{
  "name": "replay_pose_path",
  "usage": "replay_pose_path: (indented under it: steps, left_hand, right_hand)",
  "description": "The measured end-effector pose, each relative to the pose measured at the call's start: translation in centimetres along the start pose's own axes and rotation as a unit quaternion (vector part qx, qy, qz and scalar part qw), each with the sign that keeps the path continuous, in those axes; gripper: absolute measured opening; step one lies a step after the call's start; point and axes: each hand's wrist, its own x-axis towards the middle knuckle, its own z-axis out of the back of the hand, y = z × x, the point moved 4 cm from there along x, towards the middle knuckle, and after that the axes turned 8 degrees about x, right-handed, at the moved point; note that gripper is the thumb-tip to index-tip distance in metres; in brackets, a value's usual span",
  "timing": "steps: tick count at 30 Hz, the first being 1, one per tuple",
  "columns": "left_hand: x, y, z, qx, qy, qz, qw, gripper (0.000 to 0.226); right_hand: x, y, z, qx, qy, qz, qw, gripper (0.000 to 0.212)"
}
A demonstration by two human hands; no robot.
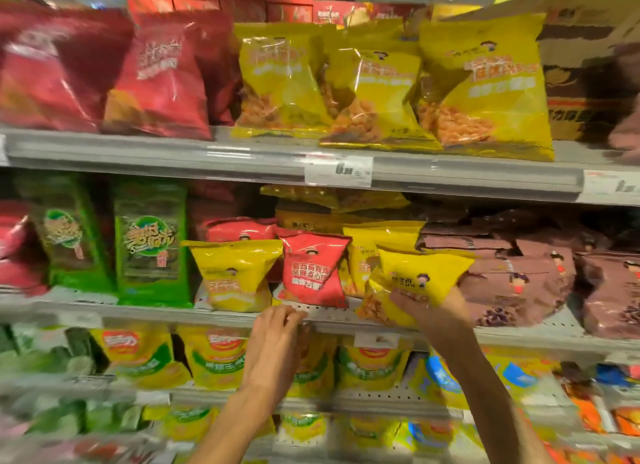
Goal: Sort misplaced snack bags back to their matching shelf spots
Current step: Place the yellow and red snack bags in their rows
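**Yellow bag held at the middle shelf**

While the right hand [427, 309] grips a yellow snack bag [419, 280] from below at the middle shelf [519, 335] edge, the left hand [273, 342] rests with loosely curled, empty fingers just under a red bag [313, 273]. Its white Chinese print is too blurred to read; a price tag [338, 170] above shows "6".

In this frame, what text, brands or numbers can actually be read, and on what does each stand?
"6" then blurred digits: white price tag on the upper shelf rail.
Chinese print on the red bag: present, too blurred to quote.
Green bags' logo: unreadable.
Yellow bag in the right hand: small blurred characters.
Right-edge tag: unreadable.
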Motion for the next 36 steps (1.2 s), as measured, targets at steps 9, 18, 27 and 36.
replay_pose_path:
  steps: [9,18,27,36]
  left_hand:
    - [-1.0,0.7,-0.1,-0.079,-0.027,0.053,0.995,0.027]
    - [-1.4,0.9,-1.6,-0.045,-0.049,0.067,0.995,0.020]
    - [-1.6,0.7,-1.7,-0.034,-0.077,0.073,0.994,0.023]
    - [-1.7,1.1,-2.2,-0.048,-0.067,0.062,0.995,0.027]
  right_hand:
    - [2.3,0.7,-1.3,-0.033,-0.035,0.014,0.999,0.055]
    - [3.0,-2.9,-1.9,-0.056,0.026,-0.039,0.997,0.040]
    - [2.0,-3.4,-1.1,-0.117,0.018,-0.038,0.992,0.054]
    - [-3.8,-0.7,-0.4,-0.165,-0.205,0.119,0.957,0.055]
